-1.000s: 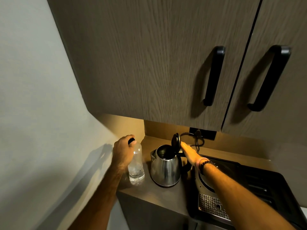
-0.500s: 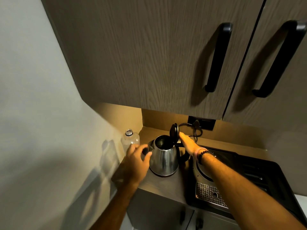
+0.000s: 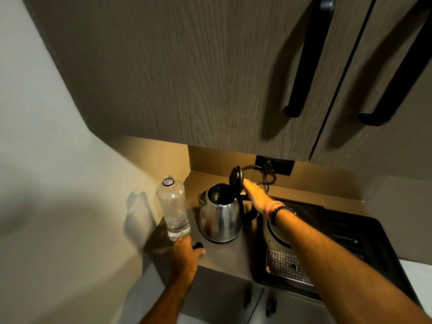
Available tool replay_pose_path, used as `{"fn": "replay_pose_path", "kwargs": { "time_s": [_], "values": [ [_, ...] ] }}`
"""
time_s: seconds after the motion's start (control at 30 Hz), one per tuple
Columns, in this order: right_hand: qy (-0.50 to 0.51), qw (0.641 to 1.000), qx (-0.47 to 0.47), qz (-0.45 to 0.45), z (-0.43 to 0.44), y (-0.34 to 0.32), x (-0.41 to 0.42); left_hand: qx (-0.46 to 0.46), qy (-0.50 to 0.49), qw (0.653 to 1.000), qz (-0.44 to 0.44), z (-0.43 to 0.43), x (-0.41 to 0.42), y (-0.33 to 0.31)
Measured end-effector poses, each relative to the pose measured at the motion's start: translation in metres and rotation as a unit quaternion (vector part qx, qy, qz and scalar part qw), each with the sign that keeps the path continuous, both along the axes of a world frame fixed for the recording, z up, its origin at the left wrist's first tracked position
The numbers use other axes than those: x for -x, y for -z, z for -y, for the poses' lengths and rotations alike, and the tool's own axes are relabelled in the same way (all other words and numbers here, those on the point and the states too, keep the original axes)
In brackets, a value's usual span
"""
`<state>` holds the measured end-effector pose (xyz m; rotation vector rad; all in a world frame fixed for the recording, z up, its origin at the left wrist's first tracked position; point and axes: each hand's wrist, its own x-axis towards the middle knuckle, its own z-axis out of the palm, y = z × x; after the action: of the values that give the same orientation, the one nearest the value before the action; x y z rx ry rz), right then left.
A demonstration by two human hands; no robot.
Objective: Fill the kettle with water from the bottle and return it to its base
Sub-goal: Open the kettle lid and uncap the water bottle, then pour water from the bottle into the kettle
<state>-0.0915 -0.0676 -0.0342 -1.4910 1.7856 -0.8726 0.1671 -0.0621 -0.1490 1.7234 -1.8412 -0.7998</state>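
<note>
A steel kettle (image 3: 219, 218) stands on the counter with its black lid (image 3: 235, 178) flipped up. My right hand (image 3: 256, 195) rests on the top of the kettle's handle, fingers touching the back of the lid. A clear plastic bottle (image 3: 174, 206) stands upright and uncapped to the kettle's left, with a little water at its bottom. My left hand (image 3: 187, 256) is low at the counter's front edge, in front of the bottle, holding the small black bottle cap (image 3: 198, 245) at its fingertips.
A black tray with a round plate and a perforated drip grille (image 3: 287, 265) lies right of the kettle. A cord runs to a wall socket (image 3: 273, 163) behind. Wood cabinets with black handles (image 3: 304, 66) hang overhead. A wall closes in the left side.
My left hand came off the bottle top with the cap and dropped to the counter's front edge. The bottle now stands uncapped. My right hand stayed on the kettle.
</note>
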Motion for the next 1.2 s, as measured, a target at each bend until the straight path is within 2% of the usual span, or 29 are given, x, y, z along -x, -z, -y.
{"fn": "replay_pose_path", "kwargs": {
  "time_s": [0.07, 0.13, 0.17, 0.23, 0.33, 0.43, 0.57, 0.67, 0.8, 0.87, 0.97, 1.2],
  "values": [
    [0.0, 1.0, -0.001, 0.005, 0.001, 0.001, 0.001, 0.119, -0.052, 0.991, -0.023, 0.002, -0.009, -0.006],
    [0.004, 1.0, 0.001, 0.006, 0.001, 0.001, 0.001, 0.228, -0.12, 0.966, -0.028, 0.01, -0.018, -0.017],
    [0.006, 1.0, -0.001, 0.007, 0.001, 0.001, 0.0, 0.235, -0.146, 0.96, -0.041, 0.016, -0.02, -0.026],
    [0.006, 1.0, -0.005, 0.0, -0.001, 0.001, 0.0, 0.183, -0.169, 0.964, -0.095, 0.03, -0.018, -0.045],
    [-0.004, 1.0, -0.002, -0.028, -0.001, 0.003, 0.0, 0.152, -0.125, 0.967, -0.162, 0.05, -0.009, -0.069],
    [0.001, 1.0, -0.003, -0.029, -0.001, 0.003, 0.0, 0.131, -0.114, 0.97, -0.168, 0.061, -0.002, -0.083],
    [0.008, 0.999, -0.007, -0.036, -0.001, 0.005, 0.001, 0.169, -0.062, 0.978, -0.109, 0.06, -0.004, -0.094],
    [0.016, 1.0, -0.005, -0.024, -0.002, 0.005, 0.001, 0.192, 0.05, 0.978, -0.07, 0.061, -0.01, -0.112],
    [-0.007, 0.998, 0.012, -0.055, -0.002, 0.003, 0.001, 0.095, 0.174, 0.978, 0.063, 0.067, -0.01, -0.143],
    [-0.005, 0.999, 0.01, -0.05, -0.001, 0.003, 0.0, 0.049, 0.201, 0.966, 0.158, 0.067, -0.005, -0.153],
    [0.017, 1.0, -0.006, -0.007, 0.0, 0.002, 0.0, 0.042, 0.233, 0.932, 0.273, 0.065, -0.001, -0.16],
    [0.0, 0.998, -0.007, -0.061, 0.0, 0.003, 0.001, 0.072, 0.236, 0.887, 0.391, 0.066, 0.008, -0.181]
  ]
}}
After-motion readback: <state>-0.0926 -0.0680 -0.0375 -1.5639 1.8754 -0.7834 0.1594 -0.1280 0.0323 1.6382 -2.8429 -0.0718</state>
